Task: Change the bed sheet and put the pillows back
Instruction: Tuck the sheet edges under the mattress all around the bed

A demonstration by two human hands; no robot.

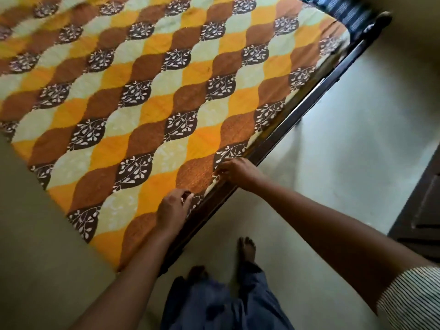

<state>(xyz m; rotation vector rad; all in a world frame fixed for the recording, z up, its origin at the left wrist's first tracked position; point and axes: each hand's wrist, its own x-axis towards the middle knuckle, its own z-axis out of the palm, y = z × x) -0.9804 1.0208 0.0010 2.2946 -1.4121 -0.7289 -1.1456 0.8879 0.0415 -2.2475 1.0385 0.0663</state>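
A bed sheet (152, 91) patterned in orange, brown and pale yellow leaf shapes covers the mattress and fills most of the view. Both my hands are at its near edge, above the dark wooden bed frame (285, 129). My left hand (173, 208) has its fingers curled and pinches the sheet's edge. A little farther along the same edge, my right hand (235, 170) also pinches the sheet with curled fingers. No pillows are in view.
Pale floor (333, 151) runs along the bed's side, where my bare feet (246, 248) stand. A wall (35, 246) closes the bed's left end. A dark door or cupboard (423, 210) is at the right, and a dark patterned cloth (342, 8) lies at the bed's far corner.
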